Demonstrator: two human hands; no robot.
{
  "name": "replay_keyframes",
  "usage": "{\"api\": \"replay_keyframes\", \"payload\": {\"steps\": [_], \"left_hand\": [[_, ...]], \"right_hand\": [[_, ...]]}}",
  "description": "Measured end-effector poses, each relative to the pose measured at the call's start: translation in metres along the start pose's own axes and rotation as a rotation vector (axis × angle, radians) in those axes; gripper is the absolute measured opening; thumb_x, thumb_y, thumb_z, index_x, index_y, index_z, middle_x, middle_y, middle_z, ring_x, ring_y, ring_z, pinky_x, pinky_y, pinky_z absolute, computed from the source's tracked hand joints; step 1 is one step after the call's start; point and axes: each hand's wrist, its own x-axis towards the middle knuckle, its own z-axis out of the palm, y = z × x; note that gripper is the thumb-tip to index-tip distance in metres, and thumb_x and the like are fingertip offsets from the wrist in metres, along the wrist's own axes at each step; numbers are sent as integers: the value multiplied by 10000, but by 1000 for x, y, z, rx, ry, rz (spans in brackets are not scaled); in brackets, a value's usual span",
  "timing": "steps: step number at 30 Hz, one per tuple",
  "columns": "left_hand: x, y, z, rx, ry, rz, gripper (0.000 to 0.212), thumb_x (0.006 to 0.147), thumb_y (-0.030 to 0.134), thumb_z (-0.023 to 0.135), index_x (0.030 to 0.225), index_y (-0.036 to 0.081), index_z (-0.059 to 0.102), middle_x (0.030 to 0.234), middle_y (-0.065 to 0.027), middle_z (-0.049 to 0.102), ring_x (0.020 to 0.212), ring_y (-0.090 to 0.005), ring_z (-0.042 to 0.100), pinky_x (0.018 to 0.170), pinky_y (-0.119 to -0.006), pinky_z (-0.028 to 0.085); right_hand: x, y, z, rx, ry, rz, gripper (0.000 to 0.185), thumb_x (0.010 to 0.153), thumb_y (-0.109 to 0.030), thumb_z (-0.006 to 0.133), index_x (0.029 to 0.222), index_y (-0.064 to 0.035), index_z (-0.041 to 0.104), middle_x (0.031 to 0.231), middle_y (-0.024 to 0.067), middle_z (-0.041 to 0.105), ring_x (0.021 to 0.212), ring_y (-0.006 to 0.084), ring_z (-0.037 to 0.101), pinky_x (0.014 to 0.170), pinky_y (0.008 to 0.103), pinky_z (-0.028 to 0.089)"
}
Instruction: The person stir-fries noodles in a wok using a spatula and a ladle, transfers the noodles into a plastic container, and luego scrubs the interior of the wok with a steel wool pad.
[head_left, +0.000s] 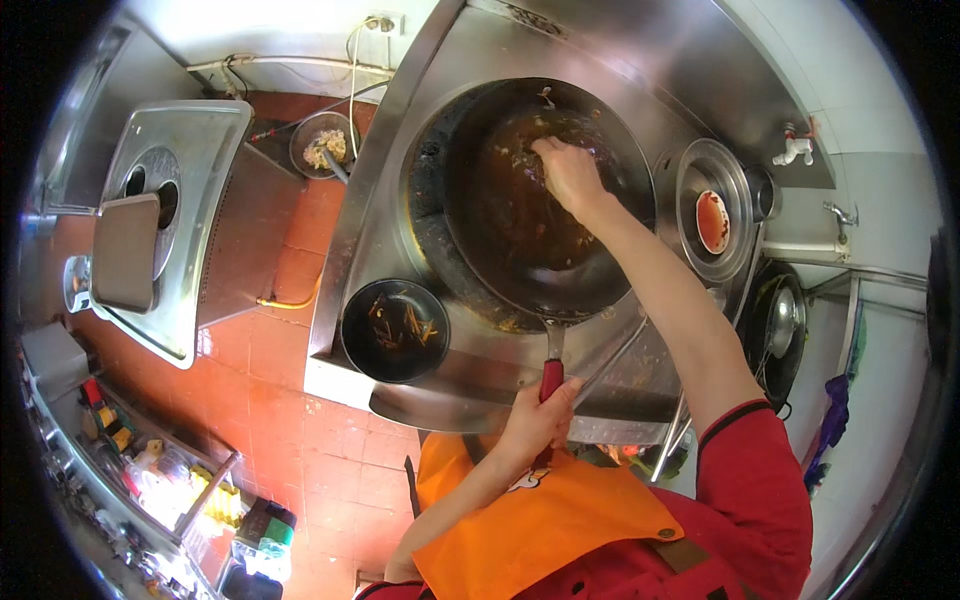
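Observation:
My left hand (536, 424) is wrapped around the red handle (552, 379) of a large dark wok (510, 255). The wok sits on a blackened burner ring (431, 225) set into a steel stove. Brown liquid with small bits in it (525, 180) covers the wok's bottom. Over the far part of the wok, my right hand (566, 172) points down with its fingers drawn together. Its fingertips are at or just above the liquid; whether they pinch anything cannot be seen. A long metal utensil handle (611, 360) slants beside my left hand.
A black bowl with food strips (395, 330) stands at the stove's left corner. On the right are a steel basin (716, 262) holding a bowl of red sauce (712, 221), and another wok with a ladle (782, 322). Left, a steel unit (240, 225) stands on the tiled floor (262, 405).

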Motion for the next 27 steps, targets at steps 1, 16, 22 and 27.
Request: {"api": "replay_keyframes", "payload": {"steps": [1, 16, 22, 27], "left_hand": [[-1, 2, 1, 30, 19, 4, 341, 933, 309, 621, 736, 109, 427, 544, 52, 351, 418, -66, 321, 384, -255, 287], [1, -2, 2, 50, 5, 22, 368, 939, 362, 585, 691, 123, 456, 546, 33, 385, 431, -104, 345, 403, -271, 275], [4, -6, -3, 14, -32, 19, 363, 911, 368, 635, 745, 111, 440, 582, 18, 411, 429, -90, 375, 392, -259, 309], [6, -5, -6, -5, -67, -9, 321, 911, 350, 636, 809, 105, 456, 596, 11, 417, 455, -105, 404, 417, -263, 344]], "right_hand": [[1, 7, -4, -78, -81, 35, 332, 738, 54, 585, 1057, -24, 635, 1045, 182, 638, 856, 350, 649, 748, 436, 541], [-113, -20, -66, 269, -643, 173, 357, 835, -183, 650, 1169, -60, 634, 1084, 180, 661, 1038, 366, 609, 915, 427, 481], [-105, -80, -79, 669, -330, 86, 310, 815, -165, 640, 1112, -81, 646, 1058, 169, 665, 970, 349, 635, 846, 419, 494], [-119, -64, -63, 351, -495, 8, 324, 781, -94, 617, 1104, -94, 652, 1006, 202, 653, 940, 377, 626, 810, 462, 500]]}}
